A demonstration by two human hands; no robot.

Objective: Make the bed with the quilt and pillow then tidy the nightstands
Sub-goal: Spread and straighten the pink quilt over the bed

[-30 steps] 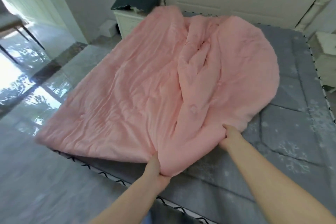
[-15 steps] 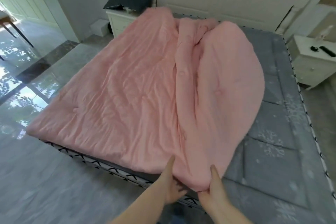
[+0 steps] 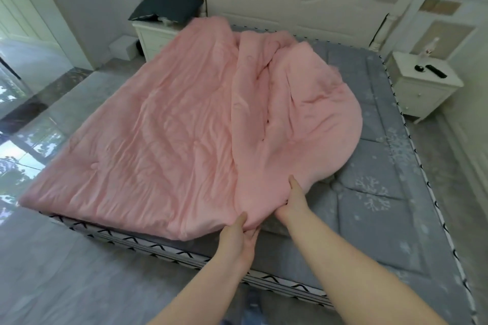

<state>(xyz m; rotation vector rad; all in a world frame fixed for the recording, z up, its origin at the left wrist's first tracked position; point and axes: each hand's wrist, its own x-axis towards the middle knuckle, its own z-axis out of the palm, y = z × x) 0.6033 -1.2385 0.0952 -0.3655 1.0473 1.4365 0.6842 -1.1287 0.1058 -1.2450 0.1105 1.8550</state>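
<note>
A soft pink quilted quilt (image 3: 169,140) lies on the grey snowflake-patterned mattress (image 3: 375,219), spread fairly flat over the bed's left half and reaching the left edge and foot corner, while its right part is bunched into a long rumpled fold running from headboard to foot edge, leaving the right side bare. A dark grey pillow (image 3: 166,9) rests on the white left nightstand (image 3: 150,37); the white right nightstand (image 3: 422,92) carries small dark items.
</note>
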